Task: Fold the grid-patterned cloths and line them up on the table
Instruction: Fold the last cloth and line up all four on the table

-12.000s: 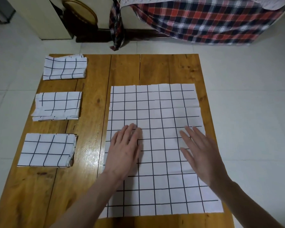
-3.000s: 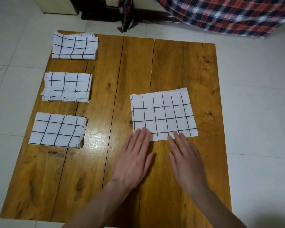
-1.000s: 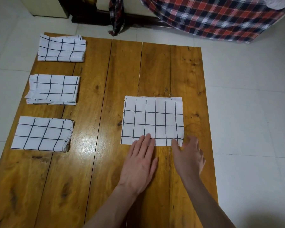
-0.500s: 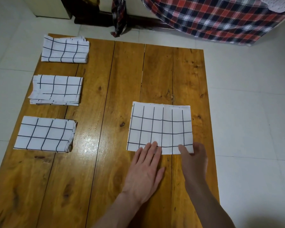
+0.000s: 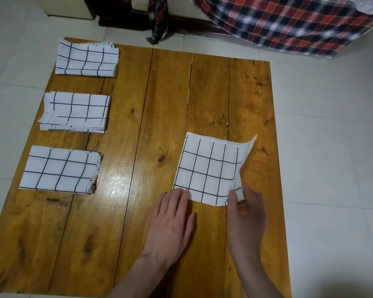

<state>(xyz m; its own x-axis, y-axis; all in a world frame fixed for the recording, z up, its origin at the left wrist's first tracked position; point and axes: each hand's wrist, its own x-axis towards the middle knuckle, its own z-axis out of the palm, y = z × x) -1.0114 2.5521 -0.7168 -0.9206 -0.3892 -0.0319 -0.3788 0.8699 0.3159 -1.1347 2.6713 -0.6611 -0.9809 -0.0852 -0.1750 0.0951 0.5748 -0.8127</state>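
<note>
A white cloth with a black grid (image 5: 209,168), folded to a square, lies on the right half of the wooden table (image 5: 155,117). My right hand (image 5: 246,214) pinches its near right corner and lifts the right edge, which curls up off the wood. Flat on the table, my left hand (image 5: 170,220) touches the cloth's near left corner with its fingertips. Three folded grid cloths lie in a column along the left side: a far one (image 5: 86,58), a middle one (image 5: 75,112) and a near one (image 5: 59,169).
A red and blue plaid fabric (image 5: 289,22) hangs beyond the table's far right corner, and a dark strip of cloth (image 5: 157,18) dangles near the far edge. Pale floor tiles (image 5: 332,125) surround the table on the left and right.
My right hand went from lying beside the cloth's near right corner to pinching it, and the cloth's right edge now stands lifted. My left hand stays flat at the near left corner.
</note>
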